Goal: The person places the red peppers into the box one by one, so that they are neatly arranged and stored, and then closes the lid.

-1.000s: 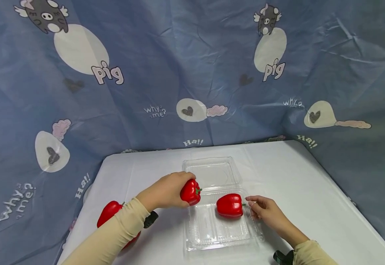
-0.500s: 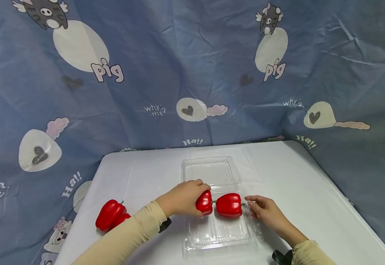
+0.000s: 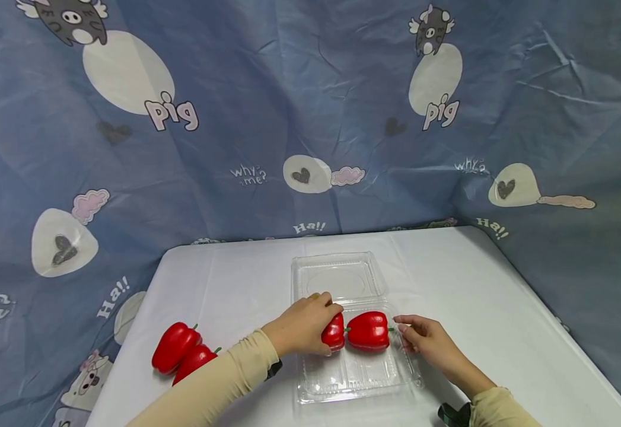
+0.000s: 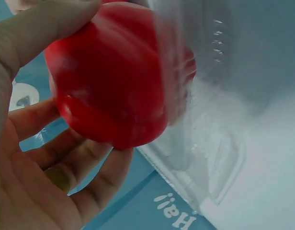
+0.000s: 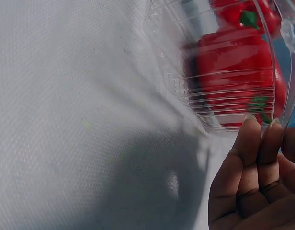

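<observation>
My left hand (image 3: 305,325) grips a red bell pepper (image 4: 114,76) over the left part of a clear plastic clamshell container (image 3: 331,385). In the left wrist view the thumb lies over the pepper and the fingers curl under it, close to the container's wall. Another red bell pepper (image 3: 369,331) lies on its side in the container, its stem pointing right. My right hand (image 3: 438,350) holds the container's right edge, and the right wrist view has its fingertips (image 5: 250,120) against the ribbed wall. The container's lid (image 3: 339,279) lies folded back, away from me.
Two more red bell peppers sit together on the white table at left, one (image 3: 177,347) behind the other (image 3: 195,360), partly covered by my left sleeve (image 3: 214,385). A blue printed cloth (image 3: 267,118) hangs behind the table.
My left hand has carried its pepper rightward into the container, beside the pepper lying there. The peppers at left show more from behind the sleeve. My right hand stays at the container's edge.
</observation>
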